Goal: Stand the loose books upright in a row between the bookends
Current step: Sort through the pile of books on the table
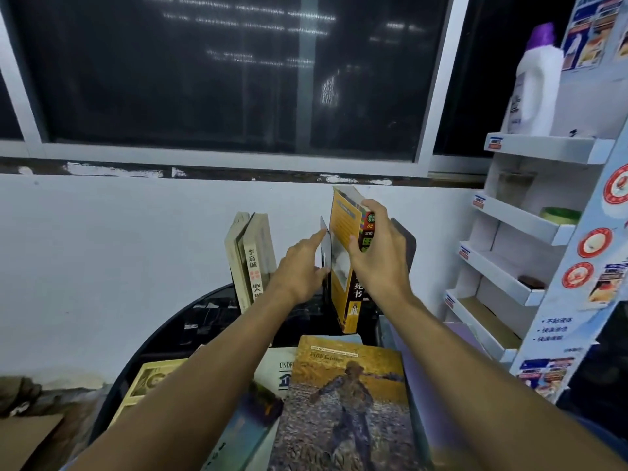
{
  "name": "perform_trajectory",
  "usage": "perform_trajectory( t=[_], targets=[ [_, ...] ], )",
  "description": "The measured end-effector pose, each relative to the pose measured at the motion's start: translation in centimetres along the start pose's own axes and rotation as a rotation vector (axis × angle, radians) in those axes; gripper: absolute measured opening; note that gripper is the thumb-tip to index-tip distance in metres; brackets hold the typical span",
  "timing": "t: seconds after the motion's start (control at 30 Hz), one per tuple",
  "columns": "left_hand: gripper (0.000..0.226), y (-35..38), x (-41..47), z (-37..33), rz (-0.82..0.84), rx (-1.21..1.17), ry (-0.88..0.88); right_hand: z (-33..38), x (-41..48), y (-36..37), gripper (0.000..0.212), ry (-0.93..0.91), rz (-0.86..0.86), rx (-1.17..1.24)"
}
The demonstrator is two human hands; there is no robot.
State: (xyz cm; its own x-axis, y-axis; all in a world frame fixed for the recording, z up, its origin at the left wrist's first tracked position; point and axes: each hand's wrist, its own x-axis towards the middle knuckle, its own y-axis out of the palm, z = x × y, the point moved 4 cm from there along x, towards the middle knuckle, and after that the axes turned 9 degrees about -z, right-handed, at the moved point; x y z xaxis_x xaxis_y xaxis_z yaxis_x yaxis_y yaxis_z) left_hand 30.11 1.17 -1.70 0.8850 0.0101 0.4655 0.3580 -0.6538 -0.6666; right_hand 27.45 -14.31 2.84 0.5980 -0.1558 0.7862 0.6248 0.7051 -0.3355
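My right hand [377,256] grips the spine of a yellow book [343,239] that stands upright near the back of the dark round table [163,338]. My left hand [299,266] holds a thin dark bookend plate [325,243] just left of that book, the index finger stretched along its edge. A second dark bookend [406,239] shows behind my right hand. Two cream books [249,256] stand upright at the left, leaning slightly. Loose books lie flat at the front: a large one with a painted figure [346,402], a white one [277,368] and a cream one [149,382].
A white wall runs behind the table under a dark window. At the right stands a white tiered cardboard display shelf [509,266] with a white detergent bottle [533,86] on top. A flat purple sheet [421,368] lies right of the loose books.
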Motion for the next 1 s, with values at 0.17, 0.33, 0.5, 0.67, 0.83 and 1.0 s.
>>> perform_trajectory(
  t=[0.17, 0.33, 0.5, 0.67, 0.83, 1.0],
  targets=[
    [0.078, 0.0, -0.4, 0.2, 0.002, -0.048, 0.003, -0.9, -0.4, 1.5, 0.06, 0.002, 0.015, 0.042],
    [0.085, -0.2, -0.6, -0.3, -0.004, -0.152, 0.008, -1.3, -0.5, 2.4, 0.061, 0.022, 0.004, 0.068],
    [0.09, -0.1, -0.6, -0.2, 0.032, -0.236, 0.015, -0.9, -0.5, 2.6, 0.061, 0.002, 0.015, 0.083],
    [0.1, 0.7, -0.3, 0.1, 0.109, -0.293, 0.02, -0.6, -0.9, 2.5, 0.06, -0.029, 0.055, 0.132],
    [0.1, 0.8, -0.4, 0.2, 0.125, -0.288, 0.036, -0.2, -1.2, 2.6, 0.053, -0.096, 0.103, 0.175],
    [0.1, 0.9, -0.6, 0.2, 0.149, -0.261, 0.053, 0.0, -1.3, 2.6, 0.055, -0.079, 0.136, 0.164]
  ],
)
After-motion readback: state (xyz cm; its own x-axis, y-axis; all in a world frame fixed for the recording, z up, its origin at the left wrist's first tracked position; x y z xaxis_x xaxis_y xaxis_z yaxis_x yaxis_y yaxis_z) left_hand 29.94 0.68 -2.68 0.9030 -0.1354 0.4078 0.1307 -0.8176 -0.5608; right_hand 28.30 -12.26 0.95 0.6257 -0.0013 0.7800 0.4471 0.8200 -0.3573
